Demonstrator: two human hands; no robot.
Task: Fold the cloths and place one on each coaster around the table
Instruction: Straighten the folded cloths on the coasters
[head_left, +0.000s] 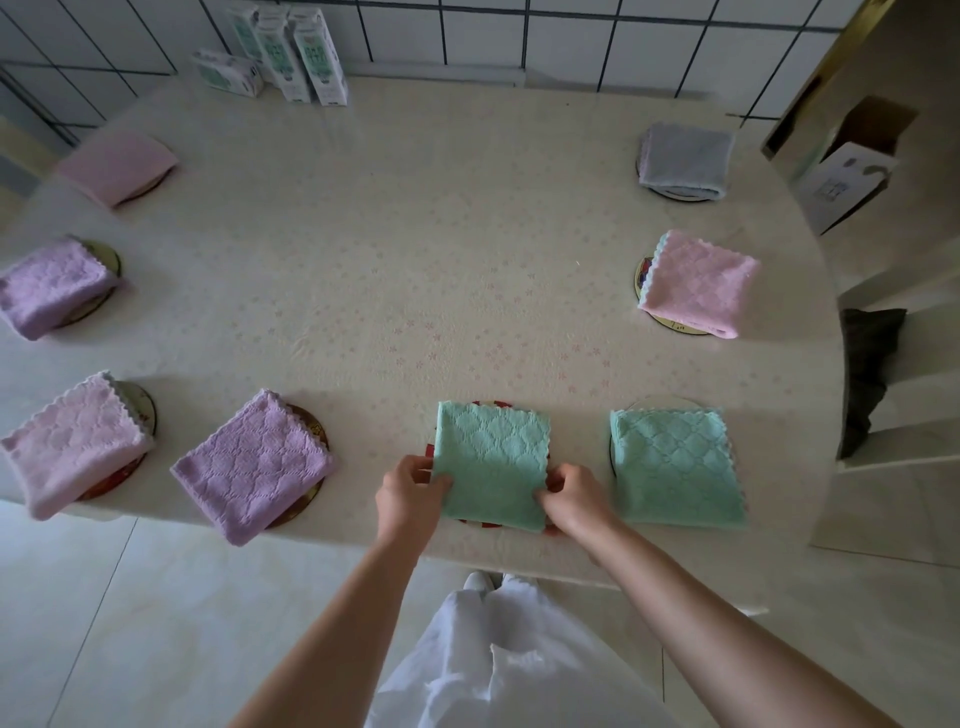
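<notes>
Pinching green cloth's (491, 462) side edges with left hand (410, 499) and right hand (574, 499), probably centring it on red coaster (496, 403).

- A home dining area: an oval table (415, 234) under a pale flowered cover.
- Behind the table, a white tiled wall (597, 41) with dark grout; drink cartons (306, 57) stand at the table's far edge.
- Around the table's rim, folded cloths (698, 283) lie on round coasters (143, 413).
- Below the table's near edge, glossy floor tiles (156, 623); right of the table, an open cardboard box (844, 182).
</notes>
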